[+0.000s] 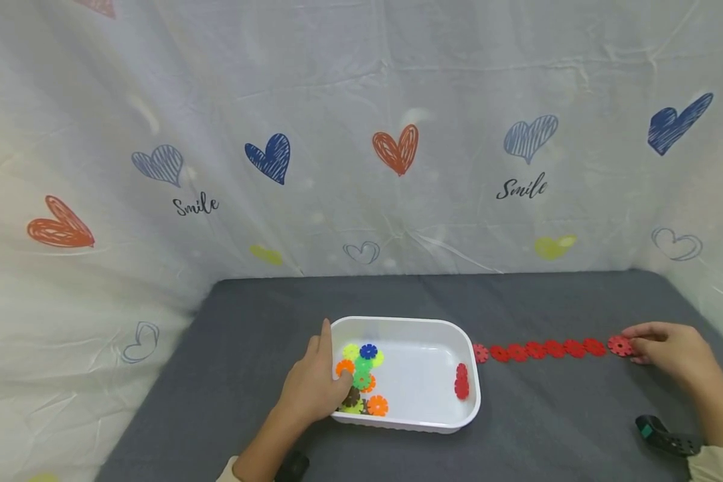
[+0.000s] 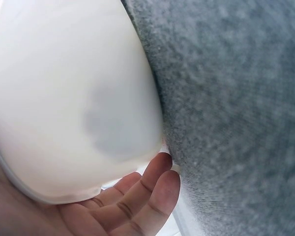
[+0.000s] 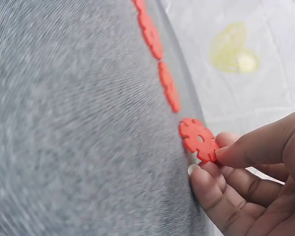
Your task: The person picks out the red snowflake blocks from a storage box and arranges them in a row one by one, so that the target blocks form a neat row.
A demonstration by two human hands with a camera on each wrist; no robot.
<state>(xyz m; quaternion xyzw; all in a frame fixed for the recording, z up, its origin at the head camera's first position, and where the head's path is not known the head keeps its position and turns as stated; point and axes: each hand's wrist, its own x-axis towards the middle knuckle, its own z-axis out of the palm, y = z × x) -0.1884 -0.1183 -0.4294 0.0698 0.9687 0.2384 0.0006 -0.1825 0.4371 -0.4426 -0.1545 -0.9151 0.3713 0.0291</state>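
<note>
My left hand (image 1: 314, 387) grips the left end of a white plastic tray (image 1: 418, 378), thumb over the rim and fingers curled against the outer wall in the left wrist view. Between thumb and fingers of my right hand (image 1: 675, 349) is a red notched disc (image 3: 199, 139) with a hole in its middle. It is at the right end of a row of red notched discs (image 1: 536, 349) on the cloth, with a small gap to its neighbour. The row starts beside the tray's right wall.
Inside the tray, green discs (image 1: 362, 379), orange discs (image 1: 377, 406), a blue disc (image 1: 368, 351) and other colours gather at the left; a few red discs (image 1: 461, 387) lie at the right. A dark grey cloth (image 1: 518, 428) covers the table. Behind hangs a white curtain (image 1: 331, 80) with printed hearts.
</note>
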